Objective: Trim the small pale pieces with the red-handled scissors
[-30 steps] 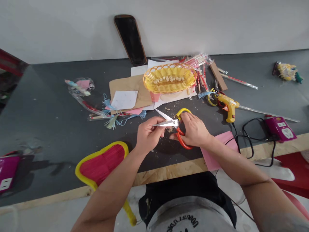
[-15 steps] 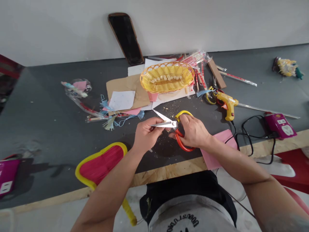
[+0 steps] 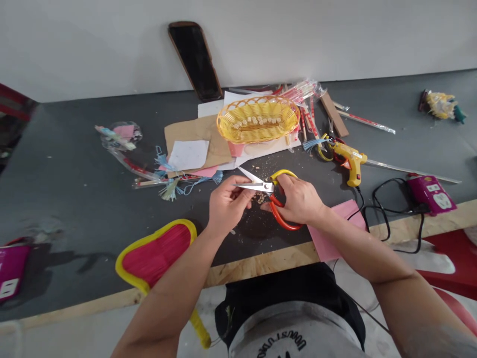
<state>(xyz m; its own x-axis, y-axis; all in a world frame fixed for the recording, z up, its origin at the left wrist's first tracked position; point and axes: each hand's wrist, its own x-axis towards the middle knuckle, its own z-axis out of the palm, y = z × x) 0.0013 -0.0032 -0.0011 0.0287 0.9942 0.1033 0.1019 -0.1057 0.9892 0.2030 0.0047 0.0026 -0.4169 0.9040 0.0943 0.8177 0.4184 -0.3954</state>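
My right hand point(image 3: 300, 199) grips a pair of scissors point(image 3: 263, 187) by its handles, one yellow and one red. The blades are parted and point left, over my left hand point(image 3: 228, 203). The fingers of my left hand are pinched together beside the lower blade; whatever they hold is too small and too covered to make out. Below the scissors, small pale cut bits point(image 3: 260, 198) and crumbs lie scattered on the dark tabletop. A yellow woven basket point(image 3: 257, 134) stands just beyond, with a row of small pale pieces in it.
A yellow glue gun point(image 3: 350, 158) lies to the right, its cord near a purple power box point(image 3: 432, 193). Pink paper point(image 3: 331, 233) overhangs the front edge. A pink fan-shaped piece with yellow trim point(image 3: 158, 253) rests at left. A phone point(image 3: 196, 59) leans on the wall.
The scissors and my right hand have stayed almost in place, blades still parted. My left hand's fingers have shifted slightly, and more of the pale bits under the scissors now show.
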